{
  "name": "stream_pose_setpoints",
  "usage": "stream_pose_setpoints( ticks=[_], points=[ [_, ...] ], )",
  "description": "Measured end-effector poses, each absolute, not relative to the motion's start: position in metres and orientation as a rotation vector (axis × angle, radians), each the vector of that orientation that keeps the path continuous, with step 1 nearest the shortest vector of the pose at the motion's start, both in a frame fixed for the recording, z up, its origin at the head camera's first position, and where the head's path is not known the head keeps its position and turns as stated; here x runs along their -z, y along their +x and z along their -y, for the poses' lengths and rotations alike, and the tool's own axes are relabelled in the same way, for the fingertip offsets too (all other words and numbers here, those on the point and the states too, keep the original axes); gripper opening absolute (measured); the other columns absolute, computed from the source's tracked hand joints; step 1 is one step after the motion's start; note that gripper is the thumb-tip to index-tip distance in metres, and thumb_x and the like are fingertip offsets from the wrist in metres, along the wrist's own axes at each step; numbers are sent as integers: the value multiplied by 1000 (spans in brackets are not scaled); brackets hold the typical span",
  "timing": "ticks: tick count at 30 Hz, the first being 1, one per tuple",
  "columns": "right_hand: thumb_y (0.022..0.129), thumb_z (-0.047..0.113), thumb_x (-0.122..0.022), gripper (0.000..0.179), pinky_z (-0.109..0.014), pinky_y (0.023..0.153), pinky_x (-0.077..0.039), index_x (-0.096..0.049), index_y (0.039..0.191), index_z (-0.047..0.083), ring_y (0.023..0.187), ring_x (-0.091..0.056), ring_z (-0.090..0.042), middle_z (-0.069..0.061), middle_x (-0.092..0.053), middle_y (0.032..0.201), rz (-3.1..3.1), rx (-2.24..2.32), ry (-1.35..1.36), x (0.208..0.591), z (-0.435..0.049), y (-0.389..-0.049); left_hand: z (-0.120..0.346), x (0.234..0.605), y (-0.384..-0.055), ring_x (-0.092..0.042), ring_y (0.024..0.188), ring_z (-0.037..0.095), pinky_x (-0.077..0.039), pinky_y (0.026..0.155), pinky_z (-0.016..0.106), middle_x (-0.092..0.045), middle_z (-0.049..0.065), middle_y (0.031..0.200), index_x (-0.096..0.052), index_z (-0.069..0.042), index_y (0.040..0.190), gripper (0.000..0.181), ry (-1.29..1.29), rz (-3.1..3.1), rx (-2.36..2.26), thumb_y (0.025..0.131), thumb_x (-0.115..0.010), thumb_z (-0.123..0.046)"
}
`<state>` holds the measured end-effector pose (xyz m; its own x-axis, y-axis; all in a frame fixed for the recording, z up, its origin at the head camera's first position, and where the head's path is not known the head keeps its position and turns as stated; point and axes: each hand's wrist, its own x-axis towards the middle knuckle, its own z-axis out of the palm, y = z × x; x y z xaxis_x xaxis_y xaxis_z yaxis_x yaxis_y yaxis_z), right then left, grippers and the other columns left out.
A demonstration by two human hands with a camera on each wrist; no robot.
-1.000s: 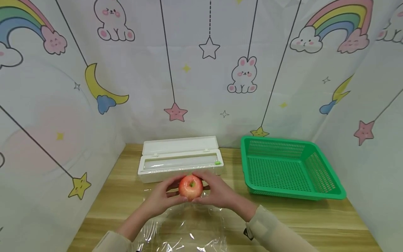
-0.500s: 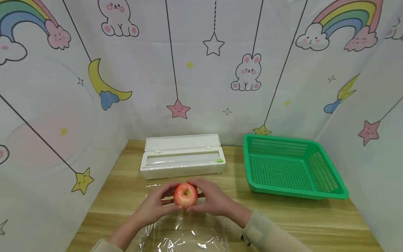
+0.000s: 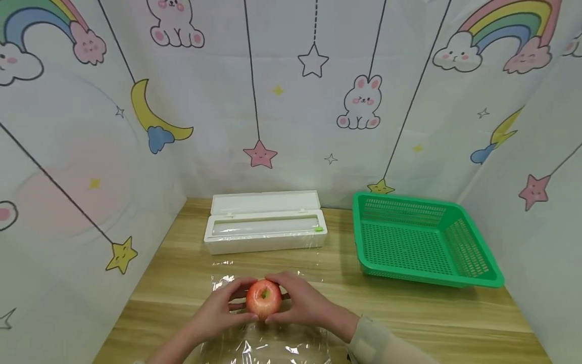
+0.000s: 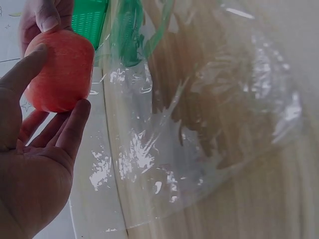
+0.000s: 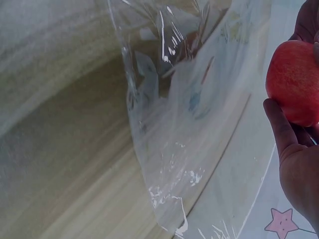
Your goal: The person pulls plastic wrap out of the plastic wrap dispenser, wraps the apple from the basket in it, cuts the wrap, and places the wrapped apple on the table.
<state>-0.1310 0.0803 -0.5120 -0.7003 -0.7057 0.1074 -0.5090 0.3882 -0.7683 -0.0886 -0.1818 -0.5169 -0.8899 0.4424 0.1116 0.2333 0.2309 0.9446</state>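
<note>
A red apple [image 3: 263, 299], its green stem end facing up, is held between both hands above a sheet of clear plastic film [image 3: 273, 349]. My left hand [image 3: 224, 309] grips its left side, thumb at the near side and fingers around the far side. From the right, my right hand [image 3: 303, 302] holds it the same way. In the left wrist view the apple [image 4: 62, 72] rests against the curled fingers of the left hand [image 4: 37, 164]. The right wrist view shows the apple [image 5: 294, 82] at the right edge, the right hand [image 5: 299, 174] below it.
Behind the hands stands a white film dispenser box [image 3: 265, 244] with its lid raised and a roll of film inside. A green plastic basket [image 3: 427, 275] sits at the back right of the wooden table [image 3: 409, 318]. A patterned white curtain [image 3: 291, 121] encloses the back and sides.
Both hands have moved toward the near edge and slightly left with the apple between them, away from the white box. The head view has shifted a little.
</note>
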Motion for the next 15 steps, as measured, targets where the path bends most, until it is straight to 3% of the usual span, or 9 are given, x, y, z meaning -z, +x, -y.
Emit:
stream_pose_setpoints(
  ticks=[15],
  points=[
    [84, 33, -94, 84, -32, 111, -51, -54, 152, 6, 133, -58, -14, -2, -63, 144, -2503, 1078, -1181, 528, -75, -113, 188, 529, -69, -70, 119, 18, -62, 93, 30, -69, 19, 133, -57, -4, 140, 64, 668, -2308, -1704, 88, -91, -19]
  ],
)
